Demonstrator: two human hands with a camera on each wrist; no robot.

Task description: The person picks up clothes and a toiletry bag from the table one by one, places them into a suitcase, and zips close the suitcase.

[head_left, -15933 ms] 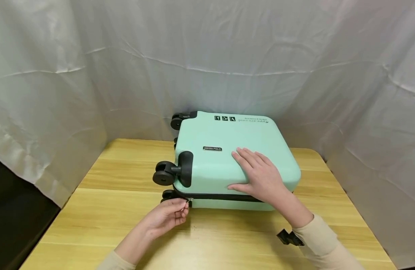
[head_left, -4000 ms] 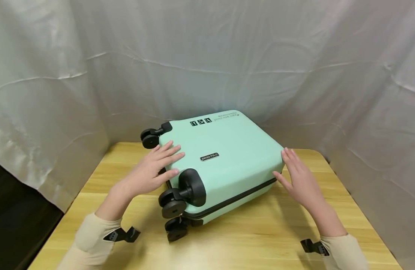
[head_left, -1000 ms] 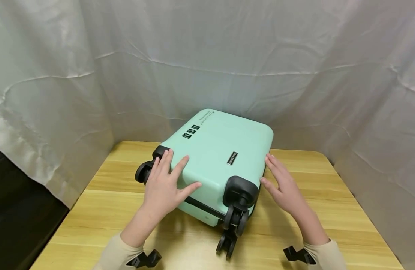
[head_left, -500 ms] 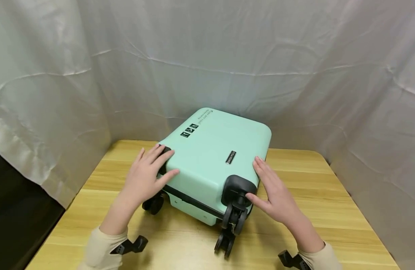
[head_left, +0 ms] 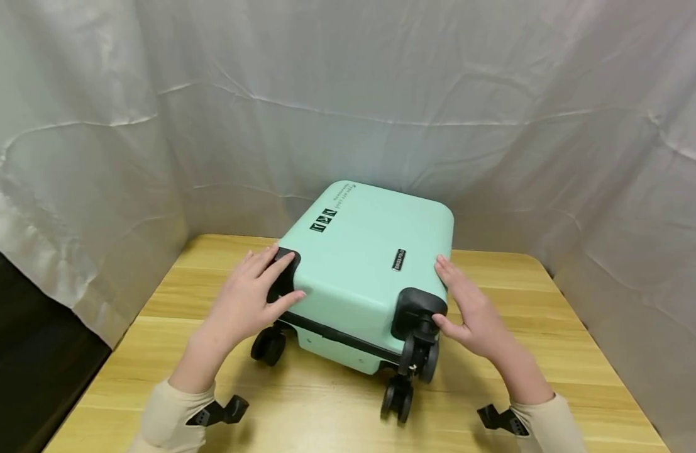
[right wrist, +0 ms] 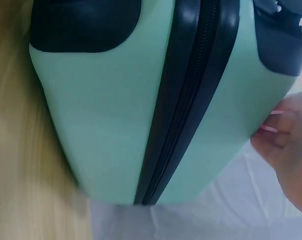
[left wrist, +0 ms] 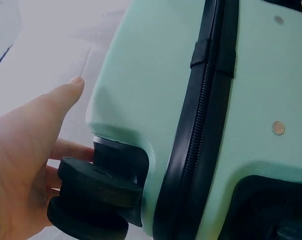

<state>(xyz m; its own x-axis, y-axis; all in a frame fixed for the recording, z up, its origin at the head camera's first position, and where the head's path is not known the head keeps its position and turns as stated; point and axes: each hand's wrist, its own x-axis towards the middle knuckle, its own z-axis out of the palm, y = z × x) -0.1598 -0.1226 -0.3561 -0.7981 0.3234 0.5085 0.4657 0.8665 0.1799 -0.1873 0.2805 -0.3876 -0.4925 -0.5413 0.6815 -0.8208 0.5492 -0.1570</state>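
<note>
A mint-green hard-shell suitcase [head_left: 370,251] lies flat on the wooden table [head_left: 178,352], its black wheels [head_left: 418,362] turned toward me. My left hand [head_left: 268,283] rests with straight fingers over the near left corner and its black wheel housing [head_left: 282,280]. In the left wrist view the left hand [left wrist: 25,150] sits beside a caster [left wrist: 90,200] and the black zipper [left wrist: 201,125]. My right hand [head_left: 461,302] presses flat against the near right side, thumb on the right wheel housing [head_left: 418,308]. The right wrist view shows the shell [right wrist: 105,125], its zipper [right wrist: 186,100] and my fingertips [right wrist: 278,132].
White fabric [head_left: 348,94] hangs close around the table at the back and both sides. The table's left edge drops to a dark floor [head_left: 31,365]. Black camera mounts [head_left: 223,410] sit on both cream sleeves. Bare wood [head_left: 302,415] lies in front of the suitcase.
The suitcase has turned further, its wheel end swinging right to face me. Both hands shifted along with it and stay on the near corners.
</note>
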